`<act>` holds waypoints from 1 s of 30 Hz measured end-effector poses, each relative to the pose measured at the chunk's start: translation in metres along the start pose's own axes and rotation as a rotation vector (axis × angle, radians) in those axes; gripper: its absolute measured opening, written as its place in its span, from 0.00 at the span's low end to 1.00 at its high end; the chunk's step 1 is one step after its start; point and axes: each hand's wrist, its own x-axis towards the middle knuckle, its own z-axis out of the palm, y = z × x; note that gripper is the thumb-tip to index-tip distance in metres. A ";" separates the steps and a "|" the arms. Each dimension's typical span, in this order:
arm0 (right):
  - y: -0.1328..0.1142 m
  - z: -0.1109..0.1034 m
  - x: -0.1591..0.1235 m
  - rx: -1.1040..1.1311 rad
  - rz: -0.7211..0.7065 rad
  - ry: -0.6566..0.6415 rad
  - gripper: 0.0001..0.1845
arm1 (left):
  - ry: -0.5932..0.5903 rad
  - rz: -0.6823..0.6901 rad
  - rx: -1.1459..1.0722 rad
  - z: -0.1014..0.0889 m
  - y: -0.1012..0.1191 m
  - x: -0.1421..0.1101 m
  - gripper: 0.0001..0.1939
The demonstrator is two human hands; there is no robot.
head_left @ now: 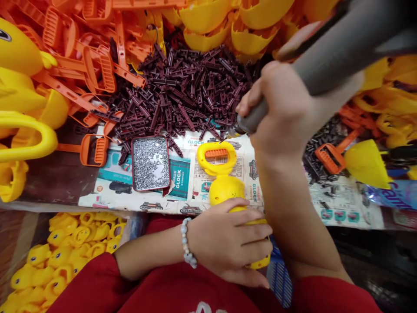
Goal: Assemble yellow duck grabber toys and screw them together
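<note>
My left hand (228,241) grips the body of a yellow plastic toy duck (227,190) against the table edge, with its fingers wrapped around the lower end. A yellow loop with an orange grille insert (216,153) forms the toy's upper end. My right hand (280,108) is closed around the grey handle of an electric screwdriver (325,56). The screwdriver's metal tip (230,131) points down and left, just above the loop. I cannot tell whether the tip touches it.
A tin of small metal screws (150,163) sits on printed paper (114,193) beside a heap of dark maroon plastic parts (179,91). Orange plastic grilles (94,61) and yellow shells (205,19) surround them. Finished yellow ducks (55,265) fill a bin at lower left.
</note>
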 end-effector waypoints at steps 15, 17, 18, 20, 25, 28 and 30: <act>0.021 0.005 -0.005 -0.122 -0.067 -0.092 0.09 | 0.276 -0.018 -0.068 0.015 -0.006 0.004 0.15; 0.023 0.004 -0.006 -0.137 -0.050 -0.101 0.09 | 0.273 -0.011 -0.086 0.014 -0.007 0.005 0.14; 0.023 0.003 -0.006 -0.131 -0.046 -0.101 0.08 | 0.284 0.000 -0.099 0.014 -0.008 0.004 0.13; 0.026 0.002 -0.005 -0.088 -0.065 -0.096 0.09 | 0.303 0.030 -0.121 0.013 -0.009 0.003 0.13; 0.021 -0.002 -0.007 0.003 -0.102 0.010 0.08 | 0.174 0.050 -0.141 0.011 -0.011 0.004 0.12; -0.002 -0.015 -0.013 -0.022 -0.030 0.107 0.07 | 0.108 0.048 -0.137 -0.005 -0.012 0.003 0.13; -0.024 -0.035 -0.018 -0.101 0.149 0.090 0.07 | 0.132 -0.103 -0.032 -0.027 -0.015 -0.006 0.11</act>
